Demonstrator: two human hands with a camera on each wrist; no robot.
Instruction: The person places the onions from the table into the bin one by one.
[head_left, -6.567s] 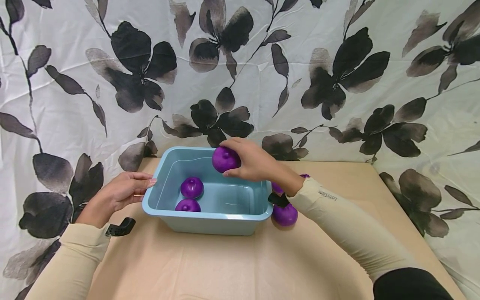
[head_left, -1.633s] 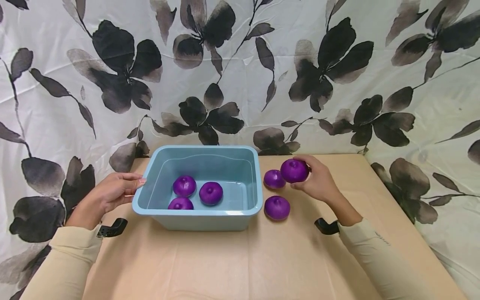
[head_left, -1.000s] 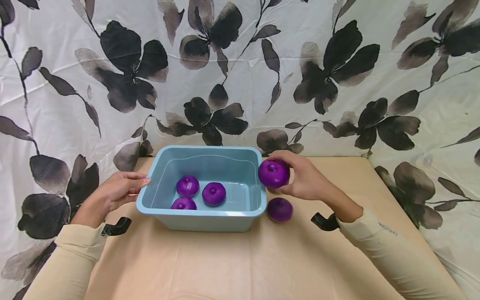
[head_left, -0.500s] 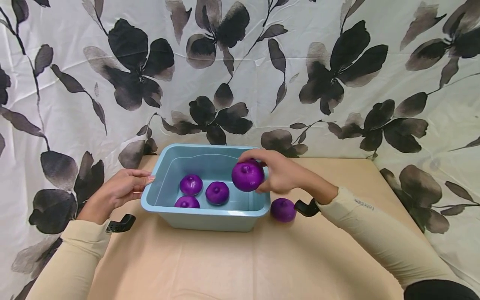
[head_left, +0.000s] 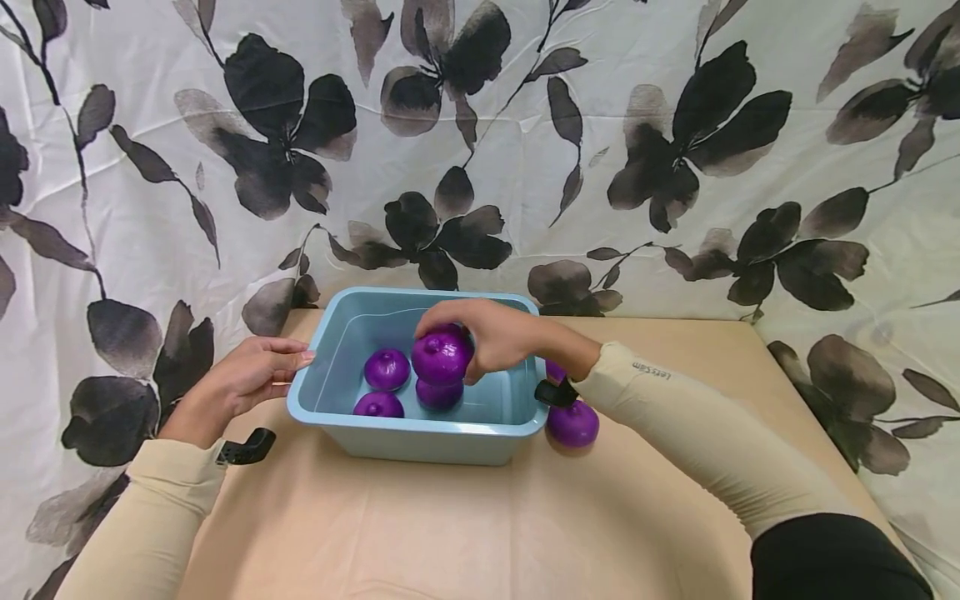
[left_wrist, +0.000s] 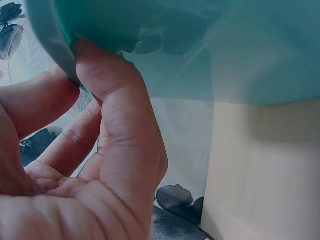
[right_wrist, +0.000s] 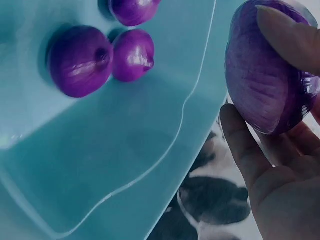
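Observation:
My right hand (head_left: 495, 333) grips a purple onion (head_left: 441, 354) above the inside of a light blue plastic tub (head_left: 420, 447), thumb on one side and fingers on the other. Inside the tub sit three more purple onions; one onion (head_left: 439, 395) is partly covered by the held one in the head view. Two others, a rear onion (head_left: 386, 369) and a front onion (head_left: 378, 406), sit to its left. At the tub's left end, my left hand (head_left: 247, 379) pinches the rim (left_wrist: 50, 45) between thumb and fingers.
To the right of the tub, a purple onion (head_left: 573, 423) rests on the beige tabletop (head_left: 450, 533). Behind it, another onion (head_left: 555, 372) is mostly hidden by my right wrist. A white curtain (head_left: 540, 183) with dark flowers hangs behind the table.
Earlier the right hand put one onion in the tub, then picked up another from the right. It has since carried that one left over the tub. The left hand stays at the rim.

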